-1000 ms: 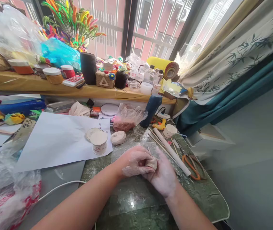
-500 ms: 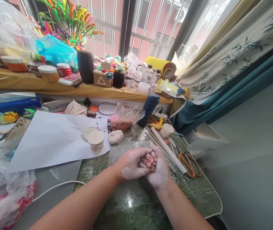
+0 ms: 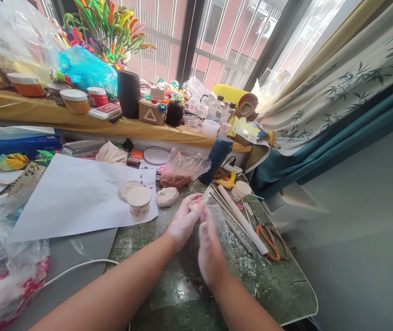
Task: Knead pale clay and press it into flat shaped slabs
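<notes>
Dough piece hidden between left hand [image 3: 183,223] and right hand [image 3: 212,250], both chalky with powder, fingers pressed together around it, clear flat sheet [image 3: 170,289] beneath on mottled green tabletop [image 3: 275,287], lumpy pale mound [image 3: 167,196] just beyond, smooth white rod [image 3: 243,220] to the right

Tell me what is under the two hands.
Beneath the left hand and right hand, a clear sheet shows, lying on the dark green tabletop. Whatever the hands themselves cover cannot be seen.
</notes>
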A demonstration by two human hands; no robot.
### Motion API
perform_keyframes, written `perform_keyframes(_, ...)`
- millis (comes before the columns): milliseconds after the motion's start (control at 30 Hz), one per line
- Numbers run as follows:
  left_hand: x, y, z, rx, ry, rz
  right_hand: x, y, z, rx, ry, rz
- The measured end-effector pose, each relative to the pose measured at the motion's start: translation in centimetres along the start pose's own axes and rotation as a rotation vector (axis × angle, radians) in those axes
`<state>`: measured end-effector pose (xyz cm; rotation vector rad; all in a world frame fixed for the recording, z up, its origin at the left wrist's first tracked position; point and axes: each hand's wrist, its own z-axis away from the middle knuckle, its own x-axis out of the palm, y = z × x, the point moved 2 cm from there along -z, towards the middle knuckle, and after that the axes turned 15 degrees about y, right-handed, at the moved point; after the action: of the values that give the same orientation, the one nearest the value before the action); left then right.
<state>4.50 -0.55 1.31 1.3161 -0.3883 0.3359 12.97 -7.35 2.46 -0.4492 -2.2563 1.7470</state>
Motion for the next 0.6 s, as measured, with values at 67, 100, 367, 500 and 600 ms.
perform_keyframes(67, -0.1, 0.2, -0.2, -0.172, 0.139, 0.098, 0.4, -0.4, 1.3, -0.085, -0.109, 0.089)
perform_keyframes(100, -0.1, 0.4, -0.3, -0.223, 0.150, 0.107, 0.5, -0.5, 1.8, -0.099, -0.112, 0.077)
perform_keyframes(367, -0.3, 1.7, -0.2, -0.081, 0.153, -0.190, -0.5, -0.1, 2.9, 0.013, 0.197, -0.108)
perform_keyframes(500, -0.3, 2.7, 0.8, 0.296, 0.062, -0.557, -0.2, -0.3, 2.4, 0.382, 0.290, -0.339)
perform_keyframes(600, 0.4, 3.0, 2.2, 0.756, -0.275, -0.823, -0.1, -0.7, 1.6, 0.680, 0.220, -0.562)
